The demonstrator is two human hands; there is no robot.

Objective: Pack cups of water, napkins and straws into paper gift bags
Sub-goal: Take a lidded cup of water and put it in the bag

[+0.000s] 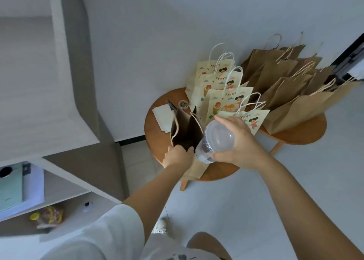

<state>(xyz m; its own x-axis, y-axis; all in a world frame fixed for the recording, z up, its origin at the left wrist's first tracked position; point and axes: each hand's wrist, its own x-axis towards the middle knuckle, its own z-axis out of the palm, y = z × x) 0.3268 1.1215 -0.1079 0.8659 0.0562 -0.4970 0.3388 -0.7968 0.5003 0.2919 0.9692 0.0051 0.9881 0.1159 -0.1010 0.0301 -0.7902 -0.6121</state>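
Plastic cup (216, 139) in right hand (243, 148); left hand (178, 155) holds bag (187, 124).

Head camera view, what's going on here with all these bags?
A person is packing gift bags at a round wooden table. Their left hand holds the open brown bag by its rim, while the right hand grips a lidded cup of water, tilted at the bag's mouth, not yet inside. Napkins lie beside it; printed bags stand behind.

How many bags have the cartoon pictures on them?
4, overlapping in a row on the round table: the back bag, the second bag, the third bag, and the front bag beside the right hand. More could hide behind.
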